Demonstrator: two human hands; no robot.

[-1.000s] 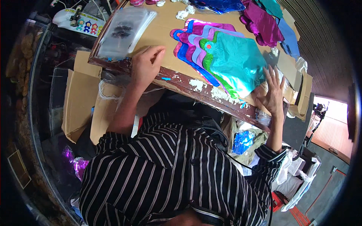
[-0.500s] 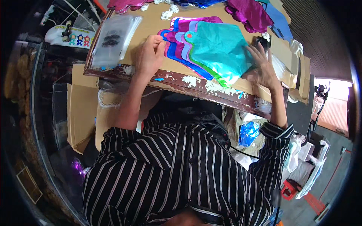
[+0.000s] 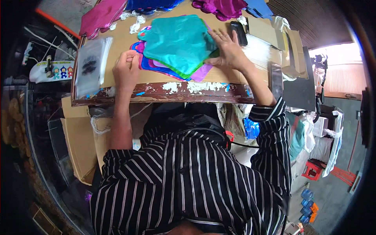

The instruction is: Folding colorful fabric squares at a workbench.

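A stack of flat, shiny foil pieces, like uninflated foil balloons, lies on the cardboard-covered table. A teal foil piece (image 3: 176,43) is on top, with green, purple and blue edges (image 3: 150,64) showing beneath it. My right hand (image 3: 231,51) rests at the stack's right edge, fingers spread, thumb and fingertips against the foil. Just off the left edge, my left hand (image 3: 126,70) is closed in a pinch; whatever its fingertips may hold is too small to make out.
Clear plastic bags (image 3: 93,64) lie at the table's left. Pink foil (image 3: 101,17), blue foil (image 3: 152,4) and magenta foil (image 3: 221,8) sit at the back, near crumpled white scraps (image 3: 136,24). A black tray-like object (image 3: 239,33) is behind my right hand. The table's front edge (image 3: 172,88) has peeling paint.
The teal piece has shifted over the others, covering more of their left edges. My right hand has moved with the stack's right side. The left hand stays pinched. The whole view has turned slightly.
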